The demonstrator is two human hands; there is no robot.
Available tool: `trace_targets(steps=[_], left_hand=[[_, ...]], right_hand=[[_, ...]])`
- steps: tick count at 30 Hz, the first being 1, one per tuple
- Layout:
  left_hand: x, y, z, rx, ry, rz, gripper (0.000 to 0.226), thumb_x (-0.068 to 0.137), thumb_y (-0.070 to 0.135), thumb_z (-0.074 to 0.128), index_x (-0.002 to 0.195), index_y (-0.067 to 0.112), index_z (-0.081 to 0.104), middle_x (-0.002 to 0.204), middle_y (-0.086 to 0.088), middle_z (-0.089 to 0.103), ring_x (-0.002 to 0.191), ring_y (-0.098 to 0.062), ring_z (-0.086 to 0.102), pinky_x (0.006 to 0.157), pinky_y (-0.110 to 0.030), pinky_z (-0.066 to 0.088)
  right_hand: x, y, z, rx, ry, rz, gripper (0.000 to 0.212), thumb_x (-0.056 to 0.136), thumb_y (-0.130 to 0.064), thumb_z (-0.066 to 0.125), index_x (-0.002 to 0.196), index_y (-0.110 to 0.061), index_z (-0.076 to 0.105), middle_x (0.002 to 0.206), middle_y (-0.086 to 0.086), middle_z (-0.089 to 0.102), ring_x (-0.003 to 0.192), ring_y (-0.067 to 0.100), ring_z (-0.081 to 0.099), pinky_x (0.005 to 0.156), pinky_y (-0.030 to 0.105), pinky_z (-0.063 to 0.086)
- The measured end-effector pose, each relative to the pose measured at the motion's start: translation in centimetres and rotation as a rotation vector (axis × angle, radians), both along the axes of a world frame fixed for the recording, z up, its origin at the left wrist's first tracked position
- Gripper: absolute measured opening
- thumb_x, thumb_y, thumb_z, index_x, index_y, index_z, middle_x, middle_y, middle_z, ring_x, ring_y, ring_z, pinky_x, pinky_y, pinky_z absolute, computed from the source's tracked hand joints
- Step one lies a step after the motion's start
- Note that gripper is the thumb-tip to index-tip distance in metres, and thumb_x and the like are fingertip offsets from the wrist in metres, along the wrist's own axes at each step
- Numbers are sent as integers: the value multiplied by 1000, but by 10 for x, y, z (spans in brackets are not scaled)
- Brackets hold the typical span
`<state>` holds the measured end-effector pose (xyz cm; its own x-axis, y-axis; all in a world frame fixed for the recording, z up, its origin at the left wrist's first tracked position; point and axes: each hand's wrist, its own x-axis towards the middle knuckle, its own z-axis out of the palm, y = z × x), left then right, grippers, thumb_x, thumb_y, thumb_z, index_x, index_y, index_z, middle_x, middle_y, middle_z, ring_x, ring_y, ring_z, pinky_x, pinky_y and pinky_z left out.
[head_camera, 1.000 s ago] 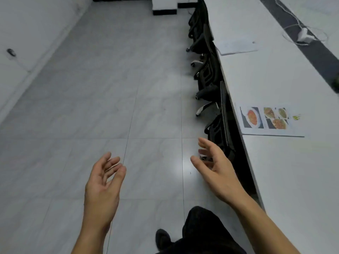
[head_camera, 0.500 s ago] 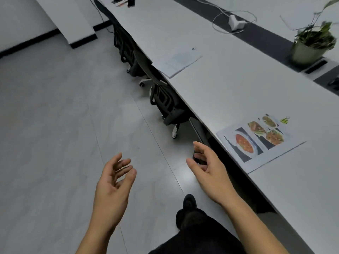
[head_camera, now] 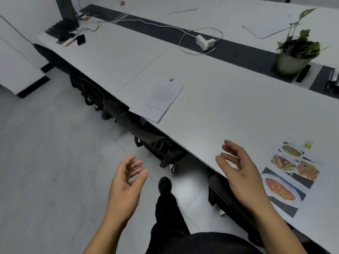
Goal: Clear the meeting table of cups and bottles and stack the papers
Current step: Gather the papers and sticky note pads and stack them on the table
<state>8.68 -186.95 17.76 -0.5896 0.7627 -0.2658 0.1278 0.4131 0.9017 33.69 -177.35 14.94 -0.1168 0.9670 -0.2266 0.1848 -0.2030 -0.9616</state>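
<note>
Seemingly the cups and bottles are gone from the bench [head_camera: 211,99] in the head view, but the papers remain unstacked: a clipped text sheaf [head_camera: 159,99] at twelve o'clock and food-photo sheets [head_camera: 289,173] at three o'clock, well apart. Both the left hand [head_camera: 126,182] and right hand [head_camera: 240,173] hang open and empty, so stacking looks not yet begun.

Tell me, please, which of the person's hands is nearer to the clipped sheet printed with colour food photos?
Right. The right hand hovers open over the table edge, just beside the clipped sheet of colour food photos. The left hand hangs open over the floor, farther away.
</note>
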Motion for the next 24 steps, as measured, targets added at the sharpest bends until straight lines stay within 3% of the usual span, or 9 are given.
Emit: trace_targets(steps=[5, 10, 14, 18, 21, 24], left_hand=[[-97, 139, -15, -5, 22, -197, 45, 94, 14, 66, 134, 26, 50, 121, 7, 64, 109, -4, 62, 95, -25, 50], [-178, 271, -60, -109, 181, -342, 57, 93, 20, 67, 144, 16, 43, 132, -1, 57, 122, -14, 55, 97, -25, 42], [-234, 366, -122, -309, 420, -429, 88, 89, 38, 71, 155, 4, 24, 157, -19, 30, 146, -32, 27, 118, -42, 27], [-256, 420, -175, -656, 480, -441, 113, 82, 50, 75, 159, 9, 3, 164, -21, 3, 152, -36, 4, 120, -55, 14], [-249, 433, -191, -760, 385, -407, 111, 78, 37, 82, 155, 5, 9, 159, -22, 11, 145, -40, 20, 116, -49, 27], [-240, 428, -196, -705, 275, -395, 95, 78, 21, 83, 146, 0, 21, 149, -23, 36, 131, -40, 46, 101, -44, 45]], right_hand=[[-70, 66, -2, -42, -75, -230, 43, 95, -30, 64, 135, -40, 51, 133, -26, 57, 114, -13, 56, 74, -2, 43], [-127, 102, -1, -128, -156, -326, 44, 95, -30, 64, 136, -40, 50, 135, -26, 55, 115, -12, 55, 82, 11, 44], [-153, 120, -5, -194, -211, -382, 47, 95, -30, 63, 138, -38, 49, 135, -26, 54, 116, -12, 54, 84, 13, 44], [-168, 125, -15, -252, -267, -446, 49, 95, -28, 63, 140, -35, 47, 135, -25, 54, 116, -13, 54, 81, 8, 45], [-175, 127, -24, -287, -274, -492, 50, 95, -27, 64, 142, -33, 47, 137, -23, 53, 119, -10, 53, 83, 11, 45], [-176, 130, -31, -315, -284, -505, 50, 95, -27, 64, 142, -32, 47, 139, -20, 52, 120, -7, 53, 79, 9, 47]])
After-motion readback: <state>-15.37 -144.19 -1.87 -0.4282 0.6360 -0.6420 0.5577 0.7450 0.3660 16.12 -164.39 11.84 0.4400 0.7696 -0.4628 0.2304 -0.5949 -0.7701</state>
